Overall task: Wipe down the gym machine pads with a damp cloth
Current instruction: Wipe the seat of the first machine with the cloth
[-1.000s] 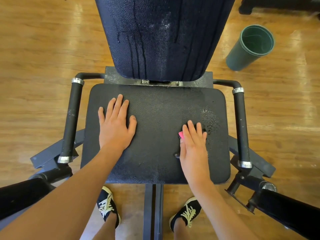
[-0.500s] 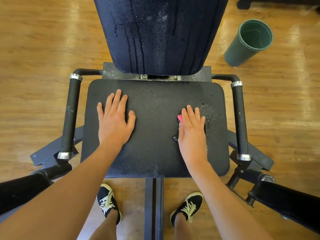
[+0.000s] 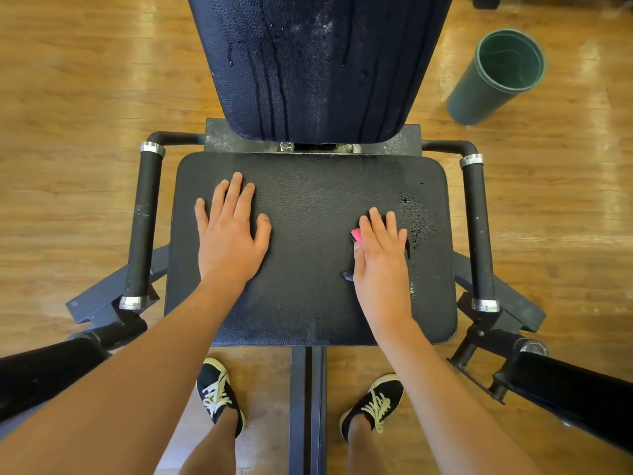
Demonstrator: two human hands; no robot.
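Floor: Shiny brown wood planks (image 3: 68, 97) lay all around the gym machine.
Seat pad: We looked down on a wide black seat pad (image 3: 308, 286). It sat flat in the middle of the machine.
Back pad: A tall dark back pad (image 3: 308, 63) rose up behind the seat pad. Wet lines ran down it.
Left hand: Our left hand (image 3: 229, 234) lay flat on the left part of the seat pad. Its fingers were straight and a little spread, and it held nothing.
Right hand: Our right hand (image 3: 382, 262) lay flat on the right part of the seat pad. Its fingers were straight and close together, and it pressed down on the cloth.
Cloth: The pink cloth (image 3: 356, 234) was on the seat pad, under our right hand. Only a small pink corner peeked out by the pointer finger.
Water: Little wet drops (image 3: 419, 228) sat on the seat pad, just to the right of our right hand.
Handles: A black left handle (image 3: 144, 228) and a black right handle (image 3: 478, 231), both with silver rings, stood beside the seat pad.
Bin: A dark green round bin (image 3: 479, 97) stood on the floor, to the right of the back pad.
Shoes: Our left shoe (image 3: 219, 395) and right shoe (image 3: 376, 402), black with pale laces, stood on either side of the middle bar (image 3: 308, 406).
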